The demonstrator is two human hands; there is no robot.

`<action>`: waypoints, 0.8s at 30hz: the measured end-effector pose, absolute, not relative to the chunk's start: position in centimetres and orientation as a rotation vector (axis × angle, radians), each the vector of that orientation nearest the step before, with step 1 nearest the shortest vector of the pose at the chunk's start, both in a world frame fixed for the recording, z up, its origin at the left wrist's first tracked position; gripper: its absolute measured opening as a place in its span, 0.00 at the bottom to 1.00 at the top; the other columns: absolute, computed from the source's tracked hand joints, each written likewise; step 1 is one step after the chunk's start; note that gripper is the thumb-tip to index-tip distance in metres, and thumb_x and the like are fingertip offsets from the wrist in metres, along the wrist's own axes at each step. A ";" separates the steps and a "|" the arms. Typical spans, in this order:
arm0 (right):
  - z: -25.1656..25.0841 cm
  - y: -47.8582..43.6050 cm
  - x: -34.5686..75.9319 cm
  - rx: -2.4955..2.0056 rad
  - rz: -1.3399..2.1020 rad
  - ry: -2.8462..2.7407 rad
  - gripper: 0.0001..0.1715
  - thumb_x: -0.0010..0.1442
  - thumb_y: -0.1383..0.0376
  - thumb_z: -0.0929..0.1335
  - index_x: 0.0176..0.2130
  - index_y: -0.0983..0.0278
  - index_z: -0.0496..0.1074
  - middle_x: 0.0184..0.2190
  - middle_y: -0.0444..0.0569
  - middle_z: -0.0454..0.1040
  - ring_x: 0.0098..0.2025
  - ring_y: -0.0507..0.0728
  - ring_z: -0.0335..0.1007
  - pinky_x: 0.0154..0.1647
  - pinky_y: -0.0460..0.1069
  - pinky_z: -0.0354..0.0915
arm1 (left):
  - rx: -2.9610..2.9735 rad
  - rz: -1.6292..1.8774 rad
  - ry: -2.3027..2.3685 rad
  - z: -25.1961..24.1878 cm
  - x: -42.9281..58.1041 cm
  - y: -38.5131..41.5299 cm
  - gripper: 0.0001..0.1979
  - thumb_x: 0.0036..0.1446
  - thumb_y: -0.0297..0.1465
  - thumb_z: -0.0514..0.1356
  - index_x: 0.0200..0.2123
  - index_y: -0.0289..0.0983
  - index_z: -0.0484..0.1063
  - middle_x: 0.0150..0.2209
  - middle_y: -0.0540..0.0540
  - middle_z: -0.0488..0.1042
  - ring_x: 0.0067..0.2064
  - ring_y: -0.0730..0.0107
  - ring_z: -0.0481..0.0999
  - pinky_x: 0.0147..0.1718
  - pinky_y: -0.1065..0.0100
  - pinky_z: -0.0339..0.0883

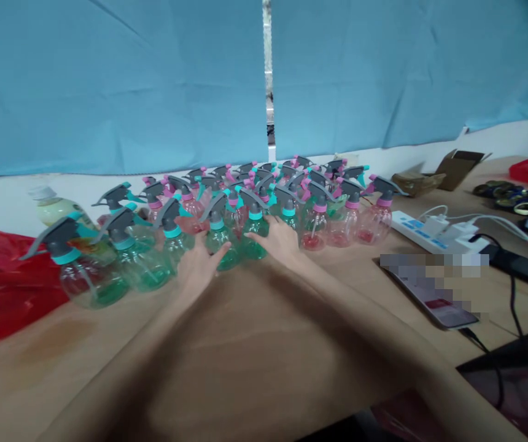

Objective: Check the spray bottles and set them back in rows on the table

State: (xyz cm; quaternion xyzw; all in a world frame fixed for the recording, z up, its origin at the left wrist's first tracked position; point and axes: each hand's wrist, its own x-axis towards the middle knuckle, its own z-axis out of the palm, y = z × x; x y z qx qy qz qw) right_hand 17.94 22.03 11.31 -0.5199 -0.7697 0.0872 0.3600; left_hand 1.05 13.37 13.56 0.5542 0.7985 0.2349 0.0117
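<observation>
Several clear spray bottles stand upright in crowded rows, some with turquoise collars and green bases, others with pink collars. My left hand (201,263) is at the front row, thumb and fingers spread against the left side of a green spray bottle (230,256). To its right, my right hand (280,239) has its thumb across the front of another green spray bottle (253,247), fingers stretched toward the back. Neither hand is wrapped around a bottle. Just right of that hand stands a pink spray bottle (314,233).
A red plastic bag (10,288) lies at left, beside a larger capped bottle (61,209). On the right are a white power strip (415,233) with cables, a phone (434,294), an open cardboard box (460,170) and tape rolls (517,199). Blue cloth (153,86) hangs behind the table (227,350).
</observation>
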 end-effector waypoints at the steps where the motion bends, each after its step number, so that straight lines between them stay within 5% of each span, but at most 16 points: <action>1: 11.3 22.1 18.2 -1.341 0.221 -1.988 0.39 0.53 0.45 0.68 0.53 0.68 0.66 0.48 0.62 0.73 0.47 0.68 0.72 0.42 0.59 0.68 | 1.729 0.739 2.484 13.5 1.0 13.4 0.38 0.55 0.54 0.51 0.60 0.33 0.55 0.16 0.50 0.71 0.33 0.47 0.78 0.31 0.59 0.64; 12: 12.6 22.5 19.5 -1.381 0.187 -2.073 0.38 0.52 0.43 0.68 0.49 0.69 0.68 0.43 0.62 0.75 0.44 0.69 0.73 0.40 0.59 0.68 | 1.767 0.913 2.427 12.8 1.4 12.0 0.36 0.57 0.51 0.51 0.61 0.35 0.51 0.15 0.55 0.66 0.25 0.54 0.74 0.25 0.64 0.59; 17: 12.6 22.8 19.5 -1.293 0.170 -2.153 0.37 0.53 0.44 0.67 0.49 0.70 0.69 0.47 0.63 0.71 0.47 0.68 0.72 0.43 0.58 0.68 | 1.835 1.181 2.198 12.7 2.9 9.5 0.22 0.59 0.44 0.52 0.53 0.40 0.59 0.16 0.59 0.57 0.20 0.67 0.65 0.23 0.68 0.59; 24: 13.0 23.3 19.6 -1.258 0.358 -2.240 0.49 0.52 0.45 0.68 0.60 0.75 0.55 0.39 0.62 0.76 0.41 0.68 0.73 0.37 0.56 0.68 | 1.857 1.170 1.890 12.4 4.8 8.7 0.14 0.61 0.41 0.52 0.47 0.42 0.60 0.19 0.59 0.52 0.17 0.74 0.59 0.19 0.72 0.59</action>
